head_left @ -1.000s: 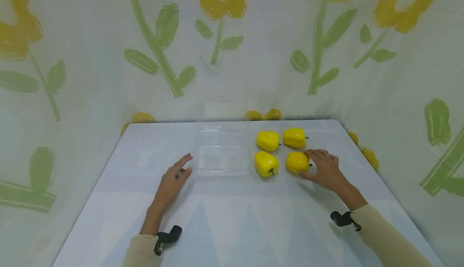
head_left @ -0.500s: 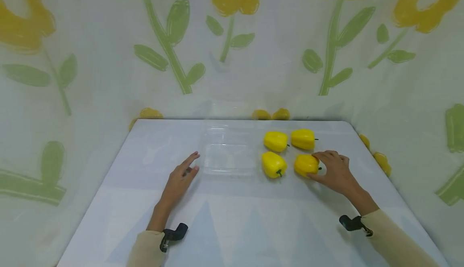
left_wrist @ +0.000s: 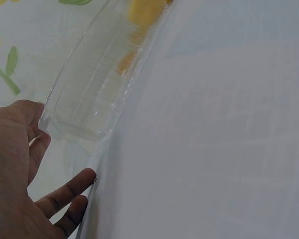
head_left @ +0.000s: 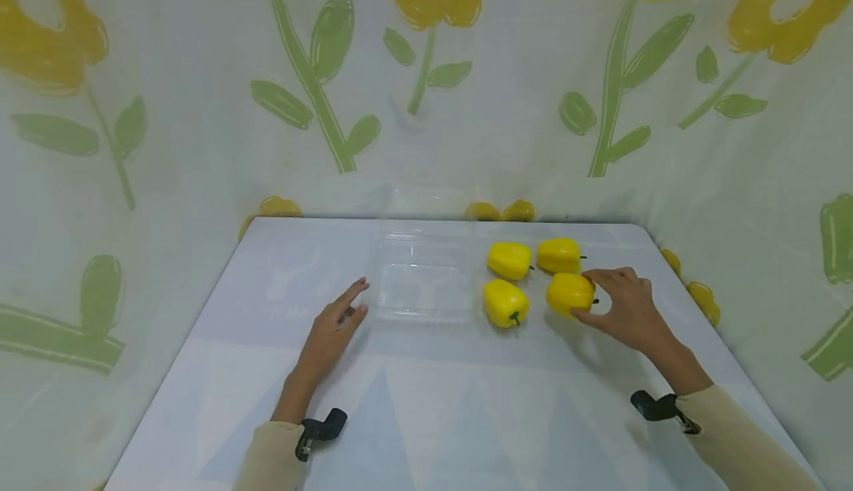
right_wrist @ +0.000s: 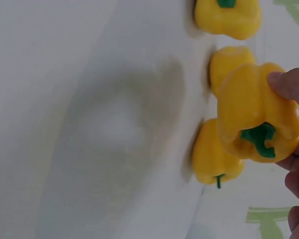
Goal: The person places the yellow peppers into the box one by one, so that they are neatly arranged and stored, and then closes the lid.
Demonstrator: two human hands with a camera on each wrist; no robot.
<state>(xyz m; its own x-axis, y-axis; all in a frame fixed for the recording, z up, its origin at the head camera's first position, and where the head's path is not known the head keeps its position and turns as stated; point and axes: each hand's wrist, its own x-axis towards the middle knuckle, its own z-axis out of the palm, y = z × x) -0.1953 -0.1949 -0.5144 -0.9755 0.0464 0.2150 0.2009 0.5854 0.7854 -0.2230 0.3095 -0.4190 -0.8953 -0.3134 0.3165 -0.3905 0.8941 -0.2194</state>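
Between thumb and fingers my right hand [head_left: 625, 309] grips a yellow bell pepper [head_left: 570, 293] with a green stem. The right wrist view shows this held bell pepper [right_wrist: 256, 112] raised off the table, its shadow cast on the white surface. Three more yellow peppers lie close by: a front one [head_left: 506, 303], a back left one [head_left: 509, 261] and a back right one [head_left: 558, 255]. My left hand [head_left: 328, 335] holds nothing, its fingers spread beside the left edge of a clear plastic container [head_left: 420, 291]. In the left wrist view its fingertips are right at the container's rim [left_wrist: 65, 74].
The white table [head_left: 426, 395] has pale blue triangles toward its front. Behind it hangs a pale cloth [head_left: 493, 121] printed with yellow flowers and green leaves. The clear container's raised lid [head_left: 429, 206] stands near the back edge.
My right hand has taken hold of the front right bell pepper and lifted it slightly off the table. The left hand stays beside the container. The head view has shifted a little.
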